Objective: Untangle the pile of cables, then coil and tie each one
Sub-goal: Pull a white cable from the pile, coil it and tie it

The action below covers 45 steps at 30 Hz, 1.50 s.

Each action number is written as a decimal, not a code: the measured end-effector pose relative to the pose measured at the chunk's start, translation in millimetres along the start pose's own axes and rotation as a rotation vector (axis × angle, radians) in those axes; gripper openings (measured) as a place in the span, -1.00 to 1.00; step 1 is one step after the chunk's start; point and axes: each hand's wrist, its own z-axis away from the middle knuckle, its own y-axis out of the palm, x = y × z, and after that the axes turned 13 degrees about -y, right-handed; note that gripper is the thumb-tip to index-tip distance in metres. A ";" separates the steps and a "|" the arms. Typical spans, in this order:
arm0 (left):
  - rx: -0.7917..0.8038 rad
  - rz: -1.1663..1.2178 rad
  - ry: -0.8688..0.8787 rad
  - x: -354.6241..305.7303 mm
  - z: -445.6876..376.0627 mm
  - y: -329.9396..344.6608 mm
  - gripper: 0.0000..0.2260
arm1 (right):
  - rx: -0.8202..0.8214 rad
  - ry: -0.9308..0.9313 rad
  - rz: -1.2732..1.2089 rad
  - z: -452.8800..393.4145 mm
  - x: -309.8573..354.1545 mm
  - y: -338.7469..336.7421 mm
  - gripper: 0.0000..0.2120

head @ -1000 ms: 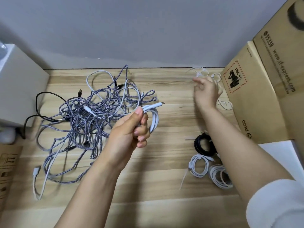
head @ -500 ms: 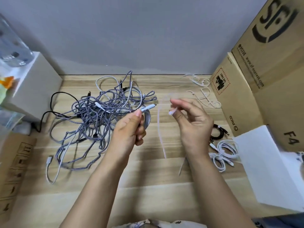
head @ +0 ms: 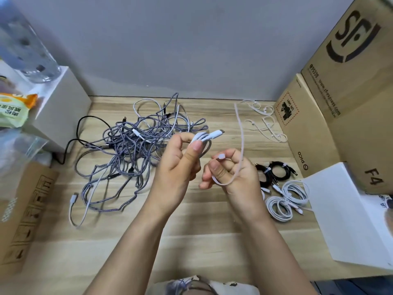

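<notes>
My left hand (head: 176,167) pinches a small coiled white-grey cable (head: 207,138) above the wooden table, its plug pointing right. Close beside it, my right hand (head: 231,173) holds a white cable tie (head: 241,133) that curls up and back over the hand. A big tangle of grey braided cables (head: 136,150) lies on the table to the left of my hands. At the right lie finished coils: black coils (head: 276,169) and white coils (head: 287,199), each tied.
Loose white cable ties (head: 265,122) lie at the back right. Cardboard boxes (head: 331,116) wall the right side, with a white box (head: 348,211) in front of them. A white box (head: 61,107) and a snack bag (head: 14,107) stand left, with a cardboard box (head: 23,211) nearer me.
My right hand has come back from the ties at the back right with one tie and now sits next to my left hand. The left hand kept the coil.
</notes>
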 end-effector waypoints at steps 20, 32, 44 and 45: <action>0.106 -0.198 0.040 2.3 2.8 -3.8 -0.89 | -0.044 0.291 -0.350 0.1 11.5 9.8 -0.83; 0.107 -0.304 0.002 6.3 4.0 -11.9 -0.78 | -0.130 0.503 -0.455 -2.6 15.6 14.4 -0.90; -0.094 -0.456 0.063 8.5 4.3 -14.0 -0.59 | 0.014 0.032 0.473 8.6 23.0 13.4 -0.87; -0.093 -0.449 0.059 8.8 4.3 -14.8 -0.61 | 0.019 -0.021 0.498 9.0 26.4 13.8 -0.90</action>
